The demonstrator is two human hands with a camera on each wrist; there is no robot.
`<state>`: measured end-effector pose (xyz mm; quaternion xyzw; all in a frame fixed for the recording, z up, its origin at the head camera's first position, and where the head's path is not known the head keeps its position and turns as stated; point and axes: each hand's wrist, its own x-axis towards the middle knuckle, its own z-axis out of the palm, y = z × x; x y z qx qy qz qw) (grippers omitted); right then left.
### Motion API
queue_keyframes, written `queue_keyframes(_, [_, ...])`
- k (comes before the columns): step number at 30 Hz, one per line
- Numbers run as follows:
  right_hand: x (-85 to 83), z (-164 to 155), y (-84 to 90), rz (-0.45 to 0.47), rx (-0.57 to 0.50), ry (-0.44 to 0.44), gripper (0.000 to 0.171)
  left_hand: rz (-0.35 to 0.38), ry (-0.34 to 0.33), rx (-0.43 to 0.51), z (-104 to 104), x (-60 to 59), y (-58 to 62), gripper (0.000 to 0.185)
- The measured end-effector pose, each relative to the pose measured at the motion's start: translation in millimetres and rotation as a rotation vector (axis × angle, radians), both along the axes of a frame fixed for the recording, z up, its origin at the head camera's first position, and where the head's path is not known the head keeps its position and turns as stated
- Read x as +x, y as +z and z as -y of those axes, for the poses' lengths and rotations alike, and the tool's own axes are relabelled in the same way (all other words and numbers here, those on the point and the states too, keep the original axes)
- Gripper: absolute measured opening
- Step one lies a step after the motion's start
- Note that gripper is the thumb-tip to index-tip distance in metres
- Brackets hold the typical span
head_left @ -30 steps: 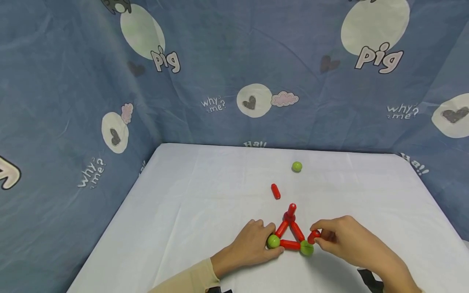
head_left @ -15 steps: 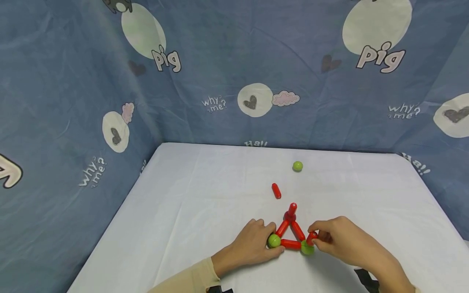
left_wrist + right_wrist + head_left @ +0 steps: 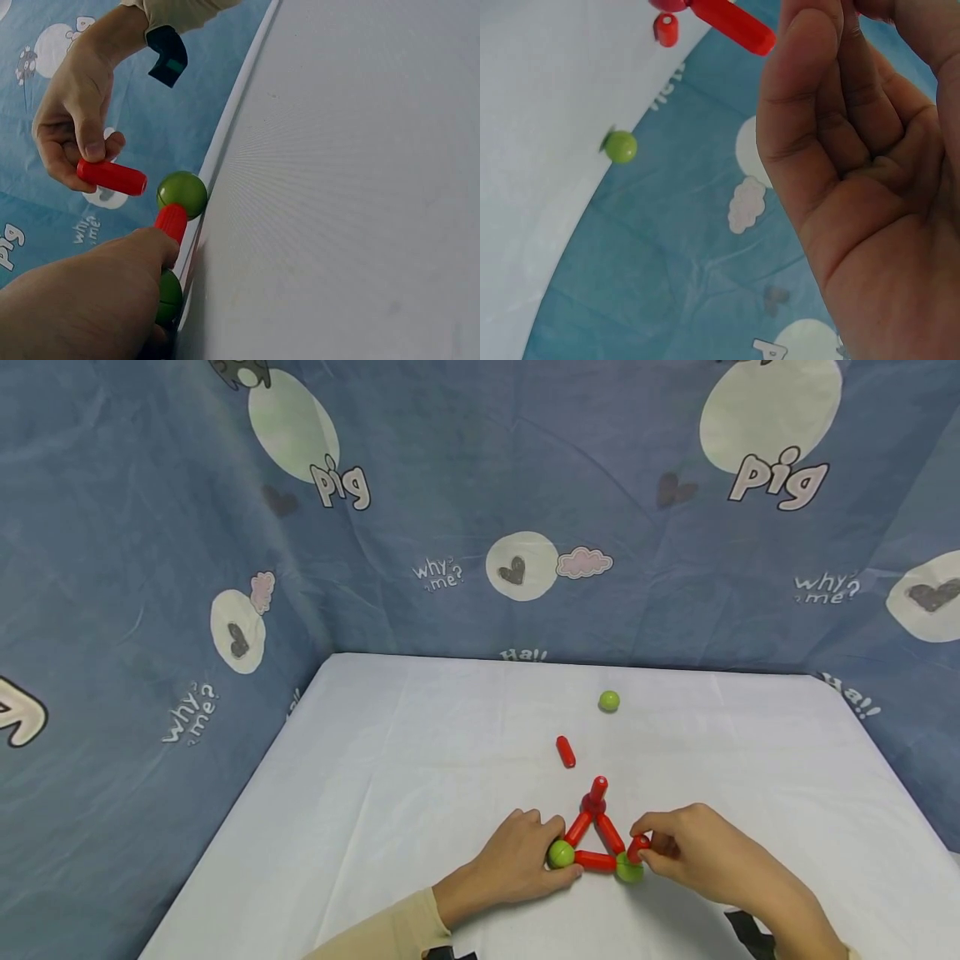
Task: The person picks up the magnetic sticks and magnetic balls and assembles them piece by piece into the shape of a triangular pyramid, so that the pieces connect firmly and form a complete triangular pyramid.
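A blue curtain (image 3: pixel 420 468) printed with "pig", "why me?", hearts and clouds hangs round the white-covered surface (image 3: pixel 420 752) from 9 o'clock through 12 to 3.

A beige sleeve (image 3: pixel 390 927) at left and a black strap (image 3: pixel 750 931) at right are cut off at the 6 o'clock edge. Several left fingertips are hidden; the right wrist view cuts off nearly all of the held stick.

The left hand (image 3: pixel 517 860) grips the left green ball (image 3: pixel 560 854) at its 3 o'clock, one corner of a flat triangle of red sticks (image 3: pixel 596 862). Beyond the triangle, a loose red stick (image 3: pixel 566 752) lies toward 11 o'clock. At the 12 o'clock corner another stick rises from a dark red ball (image 3: pixel 593 807); farther that way lies a loose green ball (image 3: pixel 609 701). The right hand (image 3: pixel 697 852) pinches a held stick (image 3: pixel 112 178) at its 9 o'clock, close to the right green ball (image 3: pixel 628 870), a gap showing in the left wrist view.
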<state>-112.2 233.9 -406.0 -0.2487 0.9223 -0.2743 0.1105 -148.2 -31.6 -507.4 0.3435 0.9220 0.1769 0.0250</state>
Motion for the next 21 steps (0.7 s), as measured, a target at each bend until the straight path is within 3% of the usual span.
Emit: queue_keyframes(21, [0.0,2.5,-1.2,0.014,0.030,-0.008,0.020,-0.027,-0.004,0.008,0.6,0.1,-3.6,0.037])
